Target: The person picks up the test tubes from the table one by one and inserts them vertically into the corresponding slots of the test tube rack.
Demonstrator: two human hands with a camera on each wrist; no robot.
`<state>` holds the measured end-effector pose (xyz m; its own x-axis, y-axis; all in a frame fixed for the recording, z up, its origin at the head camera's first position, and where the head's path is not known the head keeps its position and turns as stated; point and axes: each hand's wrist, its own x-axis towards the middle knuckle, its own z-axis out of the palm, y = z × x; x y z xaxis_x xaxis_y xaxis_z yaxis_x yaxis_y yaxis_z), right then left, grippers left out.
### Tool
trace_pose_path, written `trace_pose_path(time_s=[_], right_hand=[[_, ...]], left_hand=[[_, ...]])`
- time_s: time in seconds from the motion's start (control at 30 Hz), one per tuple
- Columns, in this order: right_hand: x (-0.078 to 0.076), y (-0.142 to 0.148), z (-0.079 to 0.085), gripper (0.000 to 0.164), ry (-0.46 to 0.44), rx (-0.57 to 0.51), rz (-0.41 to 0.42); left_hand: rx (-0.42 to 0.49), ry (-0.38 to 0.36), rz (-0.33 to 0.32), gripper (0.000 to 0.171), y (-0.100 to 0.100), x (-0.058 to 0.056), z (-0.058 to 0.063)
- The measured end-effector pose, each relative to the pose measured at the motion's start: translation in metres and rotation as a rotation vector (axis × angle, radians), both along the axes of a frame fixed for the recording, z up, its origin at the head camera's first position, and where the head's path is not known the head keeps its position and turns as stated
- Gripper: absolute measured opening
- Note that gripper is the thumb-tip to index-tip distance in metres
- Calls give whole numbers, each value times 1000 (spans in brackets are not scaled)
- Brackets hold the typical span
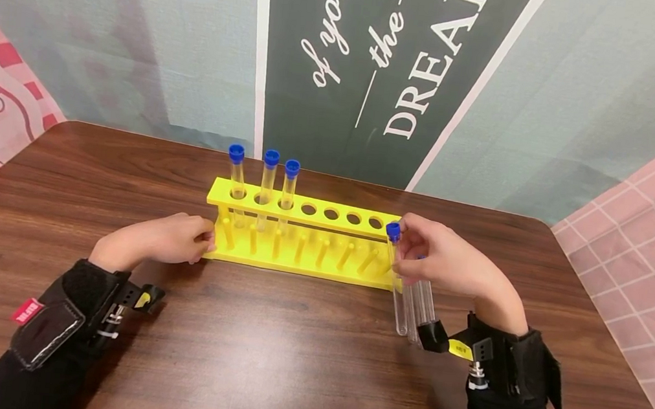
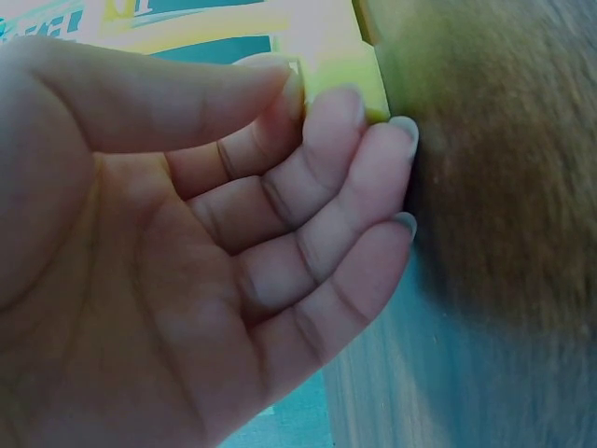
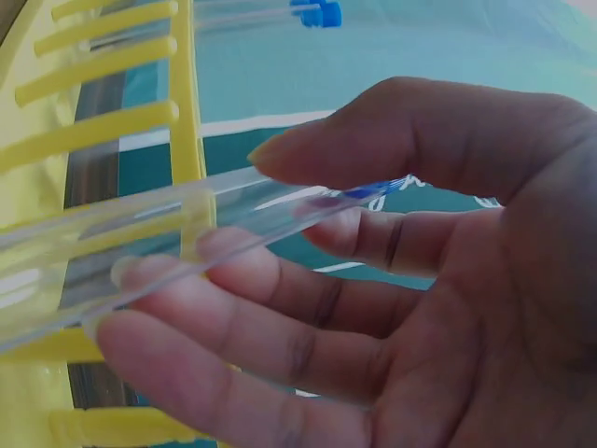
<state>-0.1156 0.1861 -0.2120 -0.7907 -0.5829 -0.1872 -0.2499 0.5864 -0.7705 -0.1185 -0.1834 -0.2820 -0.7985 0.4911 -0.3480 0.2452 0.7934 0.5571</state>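
A yellow test tube rack (image 1: 298,270) stands on the table, its three leftmost holes each holding a clear test tube (image 1: 268,176) with a blue cap. My left hand (image 1: 175,238) grips the left end of the rack's base, and in the left wrist view thumb and fingertips meet at that yellow corner (image 2: 345,79). In front of the rack's right end, my right hand (image 1: 445,257) pinches clear blue-capped test tubes (image 1: 397,301), slightly tilted. At least two are there; their exact number is unclear. The right wrist view shows clear tube wall (image 3: 121,247) between thumb and fingers.
Several round holes in the rack's top bar (image 1: 331,214) hold no tube, and upright pegs (image 1: 300,247) line its base. Behind the brown table (image 1: 291,357) hangs a grey-green printed cloth (image 1: 201,44). Pink tiled covering (image 1: 638,258) borders the right side.
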Motion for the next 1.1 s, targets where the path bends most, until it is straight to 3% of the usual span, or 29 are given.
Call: trace_pose_path(time_s=[0.2,0.63,1.1], right_hand=[[2,-8,-2,23,77,-10,58],[6,-24,-7,24,133,-91,129],[10,-32,-8,22,182,-174,132]], left_hand=[[2,-2,-3,14,-1,0,-1],[10,-9,-3,13,-1,0,-1],[2,-2,-3,13,0,0,0]])
